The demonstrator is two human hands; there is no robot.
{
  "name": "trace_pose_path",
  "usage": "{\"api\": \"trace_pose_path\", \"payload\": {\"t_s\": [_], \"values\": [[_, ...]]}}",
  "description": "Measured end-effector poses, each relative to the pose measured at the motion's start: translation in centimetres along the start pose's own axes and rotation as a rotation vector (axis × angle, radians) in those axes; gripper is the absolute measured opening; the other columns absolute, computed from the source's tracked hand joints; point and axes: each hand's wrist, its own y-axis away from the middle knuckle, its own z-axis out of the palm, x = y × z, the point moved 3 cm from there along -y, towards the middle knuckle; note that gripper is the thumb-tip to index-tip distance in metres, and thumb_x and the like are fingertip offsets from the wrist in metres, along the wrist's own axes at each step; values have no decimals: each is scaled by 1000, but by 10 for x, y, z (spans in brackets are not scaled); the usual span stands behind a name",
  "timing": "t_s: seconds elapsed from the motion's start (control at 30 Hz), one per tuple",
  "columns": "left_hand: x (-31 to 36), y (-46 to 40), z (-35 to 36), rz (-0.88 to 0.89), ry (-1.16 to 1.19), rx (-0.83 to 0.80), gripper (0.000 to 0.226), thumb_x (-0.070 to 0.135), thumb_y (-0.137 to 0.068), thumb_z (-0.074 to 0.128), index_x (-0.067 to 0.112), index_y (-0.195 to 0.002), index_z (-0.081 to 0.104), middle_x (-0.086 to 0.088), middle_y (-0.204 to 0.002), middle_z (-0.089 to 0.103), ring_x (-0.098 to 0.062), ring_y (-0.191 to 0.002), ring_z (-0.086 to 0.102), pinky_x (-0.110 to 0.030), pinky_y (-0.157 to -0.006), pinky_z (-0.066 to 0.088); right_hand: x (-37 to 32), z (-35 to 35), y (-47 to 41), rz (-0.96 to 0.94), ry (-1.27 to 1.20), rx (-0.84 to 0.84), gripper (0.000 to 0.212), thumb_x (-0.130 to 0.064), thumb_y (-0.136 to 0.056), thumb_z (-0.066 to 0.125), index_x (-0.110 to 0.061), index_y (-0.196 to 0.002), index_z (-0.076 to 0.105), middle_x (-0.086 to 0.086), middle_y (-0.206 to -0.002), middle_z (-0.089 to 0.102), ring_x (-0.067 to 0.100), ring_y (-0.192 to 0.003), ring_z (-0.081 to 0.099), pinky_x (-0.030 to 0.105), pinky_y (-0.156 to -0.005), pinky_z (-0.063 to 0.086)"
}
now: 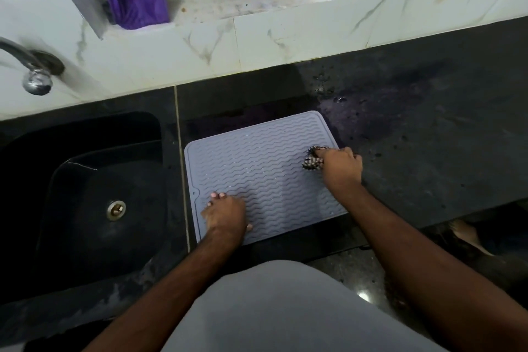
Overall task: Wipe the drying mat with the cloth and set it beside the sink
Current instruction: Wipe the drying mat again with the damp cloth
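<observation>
Nearest the body, the left hand (pixel 225 213) lies on the near-left corner of the pale grey, wave-ribbed silicone drying mat (pixel 257 168), fingers extended and pressing it flat against the dark stone desk (pixel 428 137); it holds nothing. Farther out and to the right, the right hand (pixel 341 163) has its grip curled tight round a small bunched checked cloth (pixel 313 161), which touches the mat close to its right edge. From that grip, nearly all of the unwiped-looking ribbed surface lies to the left and slightly toward the body, so the next stroke probably runs leftward across the ribs toward the pinning hand. The mat's longer side seems to run from the near edge away toward the wall, a little skewed to the desk's front. Left of the grip, past the mat and a thin seam, sits the black sink (pixel 94 194) with its metal drain (pixel 116 209); the mat already lies just beside it. Beyond are a chrome tap (pixel 34 77), marbled white tiles (pixel 257 40) and purple fabric (pixel 137 0).
</observation>
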Motion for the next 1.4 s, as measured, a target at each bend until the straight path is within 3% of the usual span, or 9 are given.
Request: {"api": "trace_pose_path", "payload": {"t_s": [0.2,0.3,0.4,0.47,0.6,0.93,1.1,1.17,1.4], "values": [[-8,10,7,-5,100,32,102,48,-93,65,-12,-154,9,-35,-161,10,-45,-149,24,-54,-114,36,-86,-5,37,-271,-369,-4,52,-3,-85,64,-31,-129,66,2,-111,73,26,-102,67,36,-91,55],[-11,9,13,53,27,66,83,44,-97,60,-10,-151,28,-35,-156,28,-43,-144,36,-50,-110,42,-140,9,57,-447,-437,-140,56,-1,-80,64,-23,-131,65,7,-120,70,28,-112,63,33,-98,49],[-14,7,18,100,56,100,53,42,-98,59,11,-141,53,-14,-138,58,-30,-125,57,-44,-101,49,-177,24,69,-527,-309,-307,55,-8,-90,56,-29,-141,55,8,-133,54,31,-124,44,41,-107,36],[-12,8,15,98,35,55,58,45,-97,60,11,-143,50,-16,-141,55,-32,-128,55,-47,-101,49,-177,27,67,-551,-245,-339,45,-19,-97,53,-39,-137,58,4,-129,51,29,-122,40,44,-105,34],[-4,1,9,58,-41,-29,79,45,-94,65,5,-154,33,-33,-158,25,-48,-147,25,-59,-108,41,-156,26,62,-620,-77,-299,38,-29,-100,52,-43,-135,59,3,-128,52,28,-123,42,42,-103,34],[12,-7,-8,77,-234,-97,66,32,-94,69,2,-147,44,-21,-150,44,-46,-135,44,-63,-90,53,-68,24,46,-356,-116,-183,34,-37,-98,56,-52,-127,62,-7,-125,47,20,-118,38,35,-93,29],[9,-4,-8,130,-216,-108,65,44,-95,66,4,-144,49,-19,-146,48,-43,-134,46,-60,-93,53,-22,15,22,-196,-97,-149,39,-60,-85,51,-49,-118,69,-8,-118,51,19,-113,42,32,-96,34],[6,-4,-5,131,-201,-99,67,48,-95,64,5,-143,51,-19,-146,49,-40,-135,46,-58,-96,52,-6,10,17,-146,-41,-105,31,-47,-91,58,-46,-119,69,-4,-119,53,22,-114,42,35,-96,34],[-17,-2,14,144,34,-97,99,61,-93,57,-2,-158,15,-30,-164,3,-44,-153,9,-51,-120,27,-10,-6,40,124,84,28,32,-23,-99,50,-29,-127,65,7,-122,48,30,-119,40,49,-94,44]]}}
